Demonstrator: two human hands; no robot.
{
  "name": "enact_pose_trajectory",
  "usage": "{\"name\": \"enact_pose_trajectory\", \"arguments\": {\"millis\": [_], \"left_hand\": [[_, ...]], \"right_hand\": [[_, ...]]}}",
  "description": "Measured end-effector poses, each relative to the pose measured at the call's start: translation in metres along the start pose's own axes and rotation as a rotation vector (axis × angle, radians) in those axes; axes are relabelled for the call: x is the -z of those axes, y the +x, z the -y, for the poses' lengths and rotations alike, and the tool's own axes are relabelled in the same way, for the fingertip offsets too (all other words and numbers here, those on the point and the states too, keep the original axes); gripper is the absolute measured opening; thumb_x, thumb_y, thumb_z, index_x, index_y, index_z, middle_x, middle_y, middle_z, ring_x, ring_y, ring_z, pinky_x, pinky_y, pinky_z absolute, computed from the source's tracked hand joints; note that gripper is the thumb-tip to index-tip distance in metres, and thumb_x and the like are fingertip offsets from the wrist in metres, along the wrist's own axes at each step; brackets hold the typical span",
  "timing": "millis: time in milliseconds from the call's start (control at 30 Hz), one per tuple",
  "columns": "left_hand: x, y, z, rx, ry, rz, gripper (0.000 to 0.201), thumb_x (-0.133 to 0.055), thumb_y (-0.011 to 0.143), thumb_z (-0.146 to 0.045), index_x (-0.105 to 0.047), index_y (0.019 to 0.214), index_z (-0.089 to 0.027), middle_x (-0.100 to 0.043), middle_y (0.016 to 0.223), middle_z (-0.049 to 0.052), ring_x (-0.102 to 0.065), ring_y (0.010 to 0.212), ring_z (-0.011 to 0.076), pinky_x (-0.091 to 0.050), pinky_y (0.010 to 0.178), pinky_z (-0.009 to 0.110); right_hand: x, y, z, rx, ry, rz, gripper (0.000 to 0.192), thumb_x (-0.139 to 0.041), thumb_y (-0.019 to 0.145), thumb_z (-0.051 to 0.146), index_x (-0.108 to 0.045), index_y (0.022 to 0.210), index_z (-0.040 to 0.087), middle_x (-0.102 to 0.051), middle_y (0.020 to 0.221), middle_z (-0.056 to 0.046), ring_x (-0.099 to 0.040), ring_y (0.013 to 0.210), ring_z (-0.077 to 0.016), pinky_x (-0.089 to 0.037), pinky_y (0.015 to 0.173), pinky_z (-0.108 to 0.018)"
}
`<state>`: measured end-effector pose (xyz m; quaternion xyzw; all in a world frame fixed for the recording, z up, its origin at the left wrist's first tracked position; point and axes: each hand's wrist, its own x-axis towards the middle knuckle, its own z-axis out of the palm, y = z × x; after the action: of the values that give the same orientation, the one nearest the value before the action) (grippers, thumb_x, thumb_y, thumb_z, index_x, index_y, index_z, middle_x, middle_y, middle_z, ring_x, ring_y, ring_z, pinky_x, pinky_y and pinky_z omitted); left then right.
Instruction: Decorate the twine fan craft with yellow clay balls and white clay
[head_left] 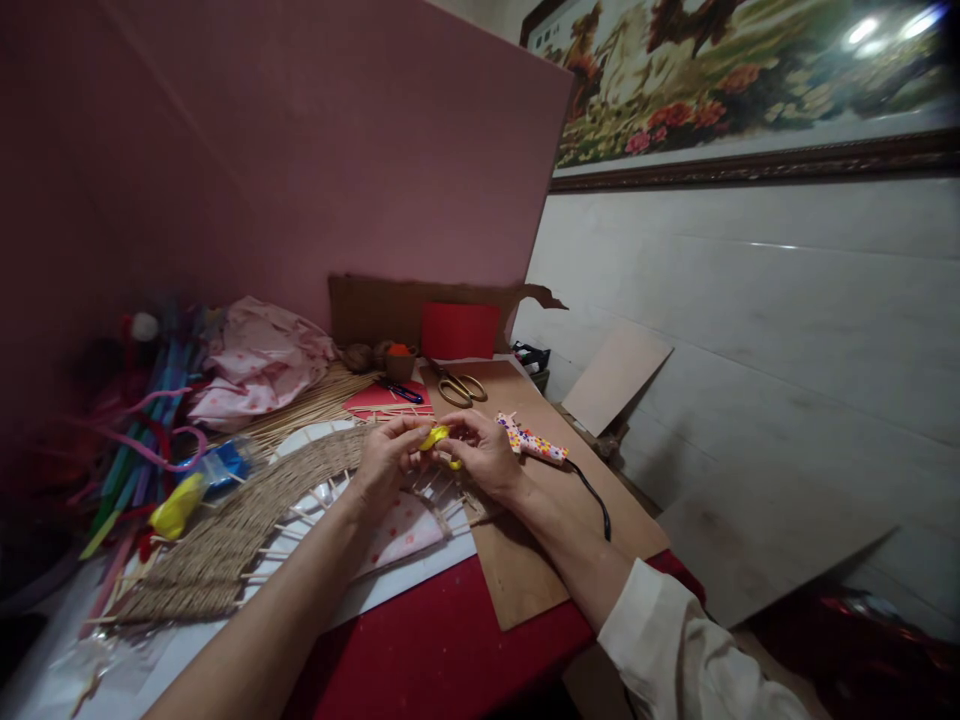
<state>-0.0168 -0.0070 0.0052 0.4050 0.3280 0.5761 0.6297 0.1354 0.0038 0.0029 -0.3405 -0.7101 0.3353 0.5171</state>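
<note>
My left hand (388, 458) and my right hand (484, 455) meet over the work, fingertips pinched on a small soft yellow piece (435, 437). Whether it is ribbon, paper or clay I cannot make out. A bit of the same yellow shows below my right fingers. Beneath my hands lies a fan-shaped weaving of brown twine (225, 530) on thin wooden sticks. Its inner part is a half-round of pink spotted cloth (405, 527), partly covered by my left arm. Right of my right hand rests a flower-patterned glue gun (536, 443) with a black cord.
Gold-handled scissors (461, 388) and blue-handled pliers (403, 390) lie behind my hands, near a small pot (400, 362). On the left are crumpled pink cloth (259, 355), coloured pipe cleaners (142, 450) and a yellow bundle (178, 505). A brown board (517, 580) lies on the red tabletop (420, 650).
</note>
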Motion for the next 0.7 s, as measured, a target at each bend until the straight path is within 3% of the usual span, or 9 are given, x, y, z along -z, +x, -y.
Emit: {"name": "enact_pose_trajectory", "arguments": {"millis": [100,167,300,700], "left_hand": [[-0.0020,-0.0007,0.0000,0.005,0.030,0.013,0.024,-0.076,0.059,-0.027,-0.063,0.072,-0.013,-0.064,0.060,0.002,-0.057,0.049,0.0105,-0.039,0.046,0.019],[-0.0023,-0.0002,0.0010,-0.012,0.052,0.022,0.024,-0.078,0.057,-0.026,-0.063,0.070,-0.013,-0.063,0.058,0.001,-0.055,0.049,0.0095,-0.038,0.045,0.019],[0.0003,0.0025,0.0041,-0.033,0.055,0.000,0.025,-0.079,0.054,-0.023,-0.062,0.069,-0.013,-0.063,0.059,0.000,-0.054,0.048,0.0084,-0.038,0.046,0.019],[0.0056,0.0082,0.0095,-0.065,0.137,-0.009,0.023,-0.076,0.054,-0.022,-0.062,0.070,-0.013,-0.063,0.058,0.000,-0.053,0.047,0.0095,-0.036,0.043,0.019]], "right_hand": [[0.0010,-0.0023,0.0037,0.154,-0.227,-0.020,0.004,-0.062,0.079,0.019,-0.065,0.081,0.019,-0.062,0.079,-0.003,-0.058,0.075,-0.0153,-0.046,0.069,-0.027],[0.0021,-0.0029,0.0066,0.196,-0.305,0.010,0.006,-0.060,0.081,0.016,-0.065,0.081,0.018,-0.063,0.078,-0.003,-0.059,0.077,-0.0161,-0.045,0.070,-0.028],[0.0036,-0.0032,0.0080,0.246,-0.393,0.112,0.011,-0.062,0.080,0.014,-0.063,0.090,0.019,-0.062,0.084,-0.004,-0.058,0.080,-0.0168,-0.045,0.071,-0.028],[0.0027,-0.0075,0.0033,0.349,-0.721,0.180,0.009,-0.050,0.086,0.014,-0.058,0.090,0.015,-0.058,0.086,-0.007,-0.056,0.081,-0.0182,-0.044,0.072,-0.028]]}}
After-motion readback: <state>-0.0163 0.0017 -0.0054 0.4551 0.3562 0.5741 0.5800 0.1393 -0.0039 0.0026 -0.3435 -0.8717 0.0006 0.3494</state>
